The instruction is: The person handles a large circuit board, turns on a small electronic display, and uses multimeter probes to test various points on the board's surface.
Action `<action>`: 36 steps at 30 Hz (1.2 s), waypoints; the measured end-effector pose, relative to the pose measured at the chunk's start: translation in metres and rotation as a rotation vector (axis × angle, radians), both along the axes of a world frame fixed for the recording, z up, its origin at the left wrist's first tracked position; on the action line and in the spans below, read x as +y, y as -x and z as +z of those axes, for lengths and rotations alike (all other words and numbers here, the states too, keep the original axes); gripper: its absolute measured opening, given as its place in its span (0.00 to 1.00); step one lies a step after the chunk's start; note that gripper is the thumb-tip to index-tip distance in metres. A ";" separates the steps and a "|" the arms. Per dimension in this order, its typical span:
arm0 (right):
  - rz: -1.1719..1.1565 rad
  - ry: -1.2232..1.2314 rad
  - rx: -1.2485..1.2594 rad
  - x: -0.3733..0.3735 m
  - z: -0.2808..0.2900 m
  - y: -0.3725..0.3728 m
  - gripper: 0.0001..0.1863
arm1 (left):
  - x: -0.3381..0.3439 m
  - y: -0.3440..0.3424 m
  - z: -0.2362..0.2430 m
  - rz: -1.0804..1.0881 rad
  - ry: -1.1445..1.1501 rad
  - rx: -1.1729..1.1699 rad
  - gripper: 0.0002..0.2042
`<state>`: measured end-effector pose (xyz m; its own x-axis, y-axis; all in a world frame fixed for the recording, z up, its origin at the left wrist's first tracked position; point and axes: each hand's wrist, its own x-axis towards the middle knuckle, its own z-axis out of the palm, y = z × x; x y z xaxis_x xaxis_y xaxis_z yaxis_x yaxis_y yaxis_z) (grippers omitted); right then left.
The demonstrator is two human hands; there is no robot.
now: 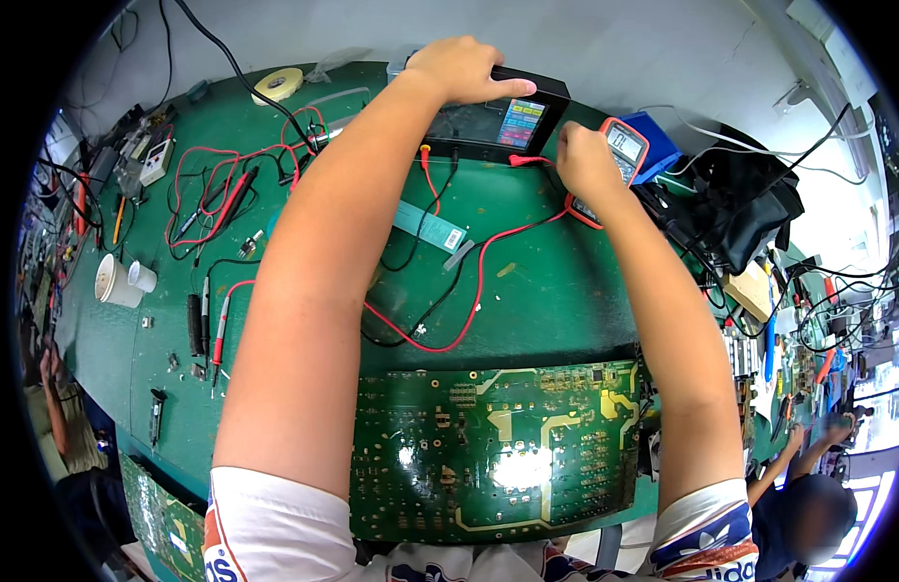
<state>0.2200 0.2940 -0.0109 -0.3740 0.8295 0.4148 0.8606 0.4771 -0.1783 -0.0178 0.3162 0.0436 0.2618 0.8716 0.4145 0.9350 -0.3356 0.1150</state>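
Note:
My left hand (461,70) lies over the top of a black bench instrument (464,124), its thumb along the upper front edge and its other fingers reaching behind. Coloured keys show at the instrument's right end, and red and black leads run from its lower front. My right hand (587,160) is closed between that instrument and a red-rimmed multimeter (626,144); its fingertips are bent away, and whatever they hold is hidden. The multimeter leans against a blue object (658,145). In front of me, between my forearms, lies a large green circuit board (498,451).
Red and black test leads (479,291) loop across the green table. At the left are test probes (220,335), white cups (115,281) and a tape roll (278,85). A black bag (760,209) and tangled cables crowd the right. Another person (808,514) sits at the lower right.

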 end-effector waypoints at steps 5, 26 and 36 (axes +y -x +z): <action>0.211 0.251 -0.123 -0.051 0.009 -0.005 0.06 | 0.000 0.010 -0.001 0.018 0.023 0.008 0.45; -0.041 0.408 -0.407 -0.044 0.015 0.018 0.13 | -0.004 0.000 0.000 0.072 0.090 -0.032 0.45; 0.383 0.578 -0.137 -0.049 0.022 -0.005 0.13 | 0.004 0.005 -0.004 0.059 0.058 -0.027 0.45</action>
<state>0.2248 0.2449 0.0110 -0.7009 0.7024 -0.1240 0.6838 0.6123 -0.3968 -0.0226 0.3201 0.0398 0.1985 0.9079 0.3693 0.9492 -0.2720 0.1585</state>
